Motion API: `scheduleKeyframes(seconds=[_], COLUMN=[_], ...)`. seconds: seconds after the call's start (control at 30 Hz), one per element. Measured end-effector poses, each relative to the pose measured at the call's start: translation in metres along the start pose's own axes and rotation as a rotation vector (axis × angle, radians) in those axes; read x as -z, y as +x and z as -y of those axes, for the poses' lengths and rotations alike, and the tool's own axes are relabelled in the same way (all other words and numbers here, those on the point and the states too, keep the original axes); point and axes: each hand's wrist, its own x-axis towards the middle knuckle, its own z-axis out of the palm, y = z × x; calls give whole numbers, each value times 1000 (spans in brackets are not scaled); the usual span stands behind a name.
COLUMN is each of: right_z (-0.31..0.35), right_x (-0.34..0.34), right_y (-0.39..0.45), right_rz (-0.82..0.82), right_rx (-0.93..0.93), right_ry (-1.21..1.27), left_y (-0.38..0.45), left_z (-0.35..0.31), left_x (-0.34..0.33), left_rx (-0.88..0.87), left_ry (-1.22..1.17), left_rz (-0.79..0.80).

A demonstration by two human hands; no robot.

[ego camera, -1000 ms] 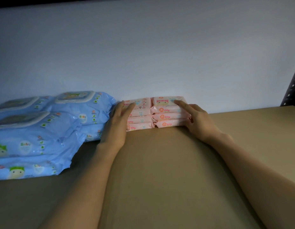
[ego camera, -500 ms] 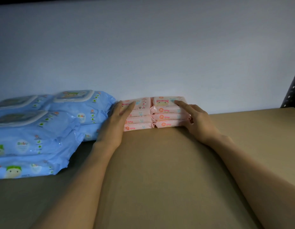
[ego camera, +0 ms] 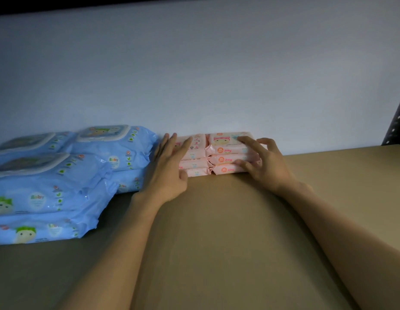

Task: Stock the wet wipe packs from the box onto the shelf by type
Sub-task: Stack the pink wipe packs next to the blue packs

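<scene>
A: Obscured items first. What can't be read?

B: The left hand (ego camera: pixel 166 173) covers the left part of the pink packs (ego camera: pixel 219 153), so the near-left corner of that stack is hidden. The blue packs (ego camera: pixel 67 175) left of the pink packs are cut by the frame edge; their print is blurred apart from "Baby" and a cartoon face. Both forearms run out of the bottom of the view. The box is not in view.

A: Hands?

B: Left hand flat, fingers (ego camera: pixel 172 142) straight and close together, lying against the left stack of pink packs, thumb low at the front. Right hand (ego camera: pixel 265 162) on the right stack: fingers (ego camera: pixel 248 139) curled and somewhat spread over the top pack, thumb against the front of a lower one.

A: Materials and shapes?

B: Pink packs: small soft plastic pouches, two stacks side by side, three high each, touching. Blue packs: much larger, crinkled glossy film, pale rigid flip lids on top, stacked two high in two rows, touching the pink packs' left side.

A: Surface and room?

B: The shelf (ego camera: pixel 239 242) is flat, matte tan board. The pink packs sit at its back, against a plain pale wall (ego camera: pixel 194 74). Right of the pink packs, a dark perforated upright (ego camera: pixel 398 124). Light is dim.
</scene>
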Motion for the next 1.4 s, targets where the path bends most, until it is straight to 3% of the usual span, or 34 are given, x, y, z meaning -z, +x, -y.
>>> scheduleKeyframes(seconds=[0.2,0.43,0.67,0.9,1.1,1.4], right_z=[14,0,10,31,17,14], right_x=[-7,4,-6,-11,-27,-30], right_y=[4,5,7,3,7,5], right_rz=[-45,-67,-73,32,30,-6], right_rx=[-64,-26,-34,150,262,248], right_ry=[-116,178,-87,-352,-390,-378], left_y=[8,10,7,2,2,4], left_z=[5,-1,4,8,10,6], left_x=[-22,-24,-29,-33,-37,-39], left_rx=[-12,23,-6,-59,-50,-25], left_ry=[-37,27,69,23,111,180], left_rz=[-150,-216,-199,-254,-219,-227])
